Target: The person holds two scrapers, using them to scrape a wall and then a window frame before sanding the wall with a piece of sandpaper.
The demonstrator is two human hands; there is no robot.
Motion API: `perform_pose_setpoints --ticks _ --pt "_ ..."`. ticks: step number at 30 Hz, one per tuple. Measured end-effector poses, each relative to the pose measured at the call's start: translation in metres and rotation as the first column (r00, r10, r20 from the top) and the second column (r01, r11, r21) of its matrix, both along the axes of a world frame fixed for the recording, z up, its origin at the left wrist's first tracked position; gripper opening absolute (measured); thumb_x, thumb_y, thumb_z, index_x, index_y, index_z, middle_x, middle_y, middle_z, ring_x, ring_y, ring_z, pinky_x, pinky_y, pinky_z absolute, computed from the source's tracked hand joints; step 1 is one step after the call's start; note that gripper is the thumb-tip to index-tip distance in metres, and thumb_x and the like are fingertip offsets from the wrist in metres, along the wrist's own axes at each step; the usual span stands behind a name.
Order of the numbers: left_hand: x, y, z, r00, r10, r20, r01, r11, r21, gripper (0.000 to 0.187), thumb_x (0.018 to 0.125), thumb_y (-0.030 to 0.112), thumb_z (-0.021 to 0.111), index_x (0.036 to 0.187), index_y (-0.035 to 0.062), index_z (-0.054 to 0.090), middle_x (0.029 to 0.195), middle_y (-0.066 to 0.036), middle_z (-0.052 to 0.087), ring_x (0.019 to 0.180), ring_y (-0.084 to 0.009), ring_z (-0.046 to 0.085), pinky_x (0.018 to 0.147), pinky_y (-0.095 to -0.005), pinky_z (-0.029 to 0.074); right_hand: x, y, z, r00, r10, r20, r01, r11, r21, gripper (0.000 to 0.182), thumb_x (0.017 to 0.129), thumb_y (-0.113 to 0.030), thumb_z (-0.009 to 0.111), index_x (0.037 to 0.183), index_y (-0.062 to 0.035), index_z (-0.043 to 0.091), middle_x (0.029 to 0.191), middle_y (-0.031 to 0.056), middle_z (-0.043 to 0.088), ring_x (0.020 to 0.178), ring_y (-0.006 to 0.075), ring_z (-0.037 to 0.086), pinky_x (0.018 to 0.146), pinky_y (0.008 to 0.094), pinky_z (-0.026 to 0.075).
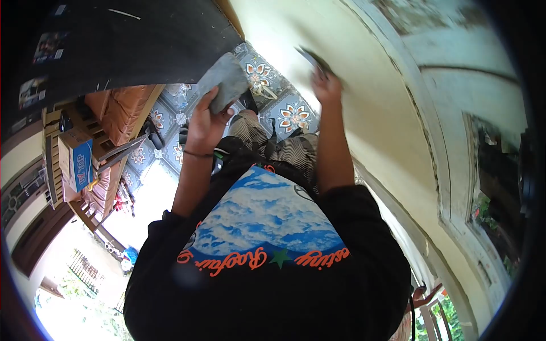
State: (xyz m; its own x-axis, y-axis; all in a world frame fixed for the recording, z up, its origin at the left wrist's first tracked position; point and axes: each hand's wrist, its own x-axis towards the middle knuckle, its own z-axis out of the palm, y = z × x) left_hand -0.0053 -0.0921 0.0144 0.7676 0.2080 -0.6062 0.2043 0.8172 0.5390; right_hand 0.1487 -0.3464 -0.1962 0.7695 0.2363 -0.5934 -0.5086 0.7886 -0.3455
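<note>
My left hand [206, 122] is wrapped around the lower edge of a flat grey slab [226, 80], which it holds up above the tiled floor. Its thumb lies over the near face. Close to the pale wall [375, 102], my right hand [327, 90] is closed on a thin, dark flat blade [313, 60]. The blade is smeared by motion and tilts up toward the left, overlapping the bright part of the wall. Its grip is hidden in my fingers.
A large black panel [142, 45] stands at the upper left. Below it is a wooden bench with brown cushions [122, 111] and a blue-and-brown cardboard box [77, 159]. Patterned tiles [293, 116] cover the floor, with dark footwear [152, 135] near the bench. A window [495, 176] is at right.
</note>
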Motion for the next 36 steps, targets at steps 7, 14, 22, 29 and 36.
perform_pose_setpoints --ticks 7,14,22,29,36 --pt "-0.014 -0.054 -0.01 0.991 -0.136 0.021 0.137 0.989 -0.053 0.028 0.082 0.017 0.05 0.105 0.0018 0.045 0.092 -0.009 0.056 0.078 -0.0172 0.057 0.055 -0.0258 0.047 -0.156 -0.274 0.019 0.906 -0.317 -0.281 0.174 0.883 -0.435 0.026 0.082 -0.017 0.037 0.101 -0.01 0.054 0.1 0.0047 0.059 0.09 0.0188 0.056 0.078 0.0387 0.036" --pt "-0.013 -0.074 -0.025 0.968 -0.247 -0.041 0.244 0.967 -0.068 0.031 0.082 0.017 0.05 0.108 0.0029 0.043 0.094 -0.007 0.056 0.08 -0.0165 0.057 0.06 -0.028 0.05 -0.189 -0.288 0.055 0.892 -0.322 -0.317 0.054 0.772 -0.633 0.03 0.086 -0.021 0.038 0.114 -0.0092 0.043 0.115 0.009 0.047 0.109 0.0243 0.044 0.091 0.0447 0.032" --pt "0.001 -0.004 -0.042 0.984 -0.164 -0.073 0.16 0.985 -0.062 0.033 0.082 0.016 0.05 0.112 0.0038 0.042 0.102 -0.007 0.053 0.089 -0.0159 0.054 0.068 -0.0311 0.049 -0.07 -0.108 -0.026 0.924 -0.138 -0.357 -0.072 0.853 -0.516 0.032 0.082 -0.012 0.035 0.111 -0.0065 0.049 0.109 0.0049 0.054 0.105 0.0174 0.047 0.091 0.0358 0.031" --pt "0.024 0.092 -0.051 0.983 0.088 -0.163 -0.092 0.996 -0.014 0.029 0.081 0.015 0.051 0.107 0.0035 0.046 0.102 -0.007 0.054 0.09 -0.0179 0.054 0.071 -0.0319 0.047 0.092 0.179 -0.053 0.975 0.136 -0.175 -0.171 0.964 -0.206 0.033 0.086 -0.008 0.027 0.113 -0.0027 0.044 0.114 0.0103 0.049 0.111 0.0213 0.043 0.093 0.0396 0.034" --pt "0.059 0.083 -0.021 0.997 0.023 -0.08 -0.024 1.0 -0.004 0.029 0.08 0.016 0.052 0.106 0.0037 0.047 0.101 -0.008 0.054 0.091 -0.0197 0.054 0.074 -0.0344 0.046 0.14 0.256 0.097 0.974 0.128 0.184 -0.184 0.927 0.328 0.033 0.086 -0.008 0.03 0.117 0.0034 0.029 0.118 0.0178 0.038 0.111 0.0329 0.04 0.096 0.0462 0.03"
